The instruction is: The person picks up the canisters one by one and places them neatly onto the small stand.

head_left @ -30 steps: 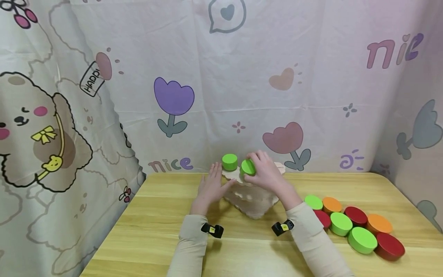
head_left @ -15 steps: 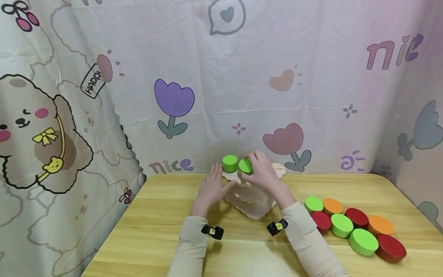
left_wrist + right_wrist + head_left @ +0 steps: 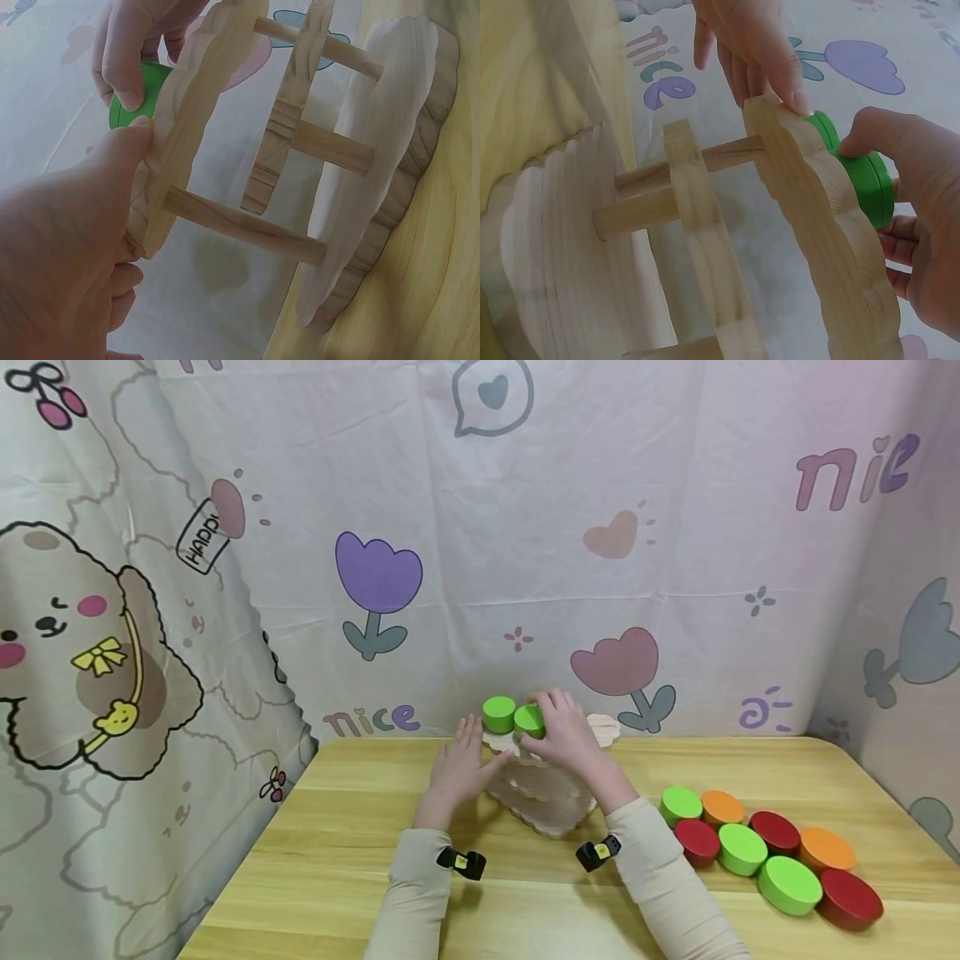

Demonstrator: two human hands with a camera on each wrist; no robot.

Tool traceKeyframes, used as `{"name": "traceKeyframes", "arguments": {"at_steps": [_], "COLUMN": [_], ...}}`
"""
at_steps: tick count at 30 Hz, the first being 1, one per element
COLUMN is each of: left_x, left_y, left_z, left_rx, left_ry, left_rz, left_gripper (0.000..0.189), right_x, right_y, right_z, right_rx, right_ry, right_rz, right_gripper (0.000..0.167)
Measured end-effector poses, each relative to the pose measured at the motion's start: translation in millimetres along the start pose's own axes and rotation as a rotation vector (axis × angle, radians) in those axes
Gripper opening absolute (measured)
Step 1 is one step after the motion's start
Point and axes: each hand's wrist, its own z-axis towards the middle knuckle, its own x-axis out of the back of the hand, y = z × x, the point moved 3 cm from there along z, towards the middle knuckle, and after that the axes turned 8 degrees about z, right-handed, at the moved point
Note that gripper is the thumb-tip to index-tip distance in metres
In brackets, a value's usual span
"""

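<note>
A pale wooden tiered stand with scalloped edges stands on the table, its shelves joined by round posts. On its top shelf sits one green round block at the left. My right hand pinches a second green round block between thumb and fingers, right beside the first and close over that shelf. Against the shelf's left edge rests my left hand, fingers stretched forward and thumb at the rim. The right hand hides part of the shelf.
Several green, orange and red round blocks, among them a red block and an orange block, lie grouped on the wooden table to the right. A printed curtain hangs close behind the stand.
My right hand has moved slightly left with the green block, bringing it close against the other green one. The left hand stays at the stand's edge.
</note>
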Motion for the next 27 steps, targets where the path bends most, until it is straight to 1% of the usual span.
{"name": "traceKeyframes", "arguments": {"at_steps": [8, 11, 18, 23, 27], "left_x": [0.4, 0.6, 2.4, 1.7, 0.7], "left_y": [-0.5, -0.6, -1.9, -1.1, -0.2], "left_z": [-0.8, -1.4, -2.7, -2.2, -0.9], "left_rx": [0.0, 0.0, -0.002, -0.004, -0.003], "left_ry": [0.001, 0.0, 0.0, -0.003, -0.007], "left_rz": [-0.008, -0.005, -0.008, -0.011, -0.015], "left_gripper": [0.096, 0.096, 0.095, 0.096, 0.096], "right_x": [-2, -1, 5, 13, 20], "right_y": [2, 2, -2, -7, -10], "right_z": [0.8, 0.9, -0.8, -5.3, -11.5], "right_rx": [0.005, 0.015, 0.034, 0.061, 0.109], "right_ry": [-0.017, -0.025, -0.028, 0.0, 0.039], "right_rz": [0.004, 0.004, -0.035, -0.041, -0.047], "right_gripper": [0.052, 0.054, 0.058, 0.057, 0.053]}}
